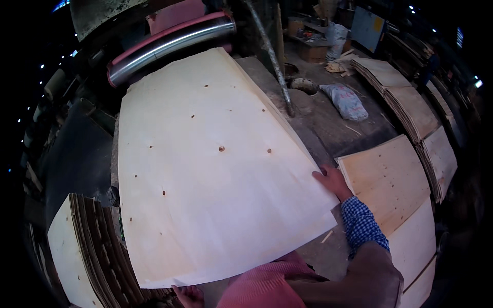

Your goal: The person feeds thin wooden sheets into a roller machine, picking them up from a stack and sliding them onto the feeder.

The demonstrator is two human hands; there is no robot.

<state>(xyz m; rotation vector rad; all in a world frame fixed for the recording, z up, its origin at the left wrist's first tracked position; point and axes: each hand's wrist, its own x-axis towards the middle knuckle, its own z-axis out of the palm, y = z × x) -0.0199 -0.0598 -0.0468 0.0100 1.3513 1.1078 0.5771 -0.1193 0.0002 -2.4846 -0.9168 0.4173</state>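
Dim workshop, veneer stacks point(411, 110) at right | pale veneer sheet point(210, 164) fills frame centre, long axis toward roller point(169, 43) upper left | our right hand point(334, 179) pinches its right edge | our left hand point(187, 295) grips its bottom edge.
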